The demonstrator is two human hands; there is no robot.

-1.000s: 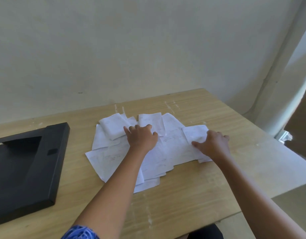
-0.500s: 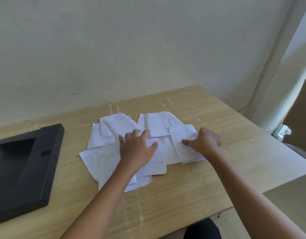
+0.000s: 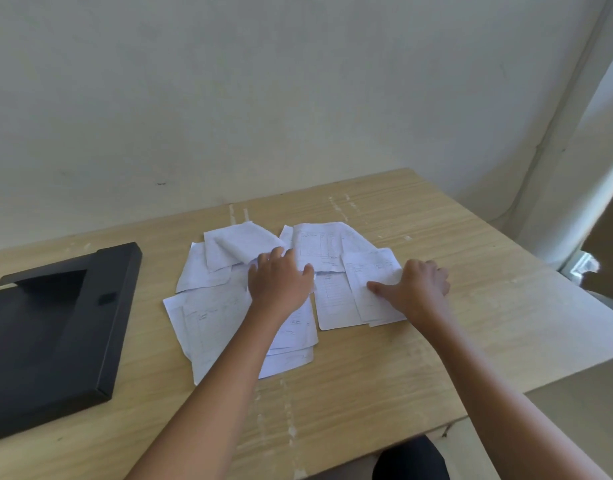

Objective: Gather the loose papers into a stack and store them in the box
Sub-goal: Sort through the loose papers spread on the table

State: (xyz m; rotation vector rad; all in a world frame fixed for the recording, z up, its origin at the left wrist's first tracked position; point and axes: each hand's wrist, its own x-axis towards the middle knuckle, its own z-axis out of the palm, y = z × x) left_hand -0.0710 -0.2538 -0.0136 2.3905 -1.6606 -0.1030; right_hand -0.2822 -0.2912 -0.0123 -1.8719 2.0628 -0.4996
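Observation:
Several loose white papers lie spread and overlapping in the middle of the wooden table. My left hand rests flat on the centre of the pile, fingers apart, its fingertips at a folded sheet. My right hand presses on the rightmost sheets, thumb out to the left, fingers curled at their right edge. A shallow black box lies open on the table at the left, apart from the papers.
A pale wall rises right behind the table's far edge. The table's right edge drops off to the floor; a brown cardboard piece and a white pipe stand past it on the right. Something dark shows under the near edge.
Both hands have slid the papers: the right sheets moved left and inward, the pile is more bunched. The left hand shifted slightly toward the folded sheet.

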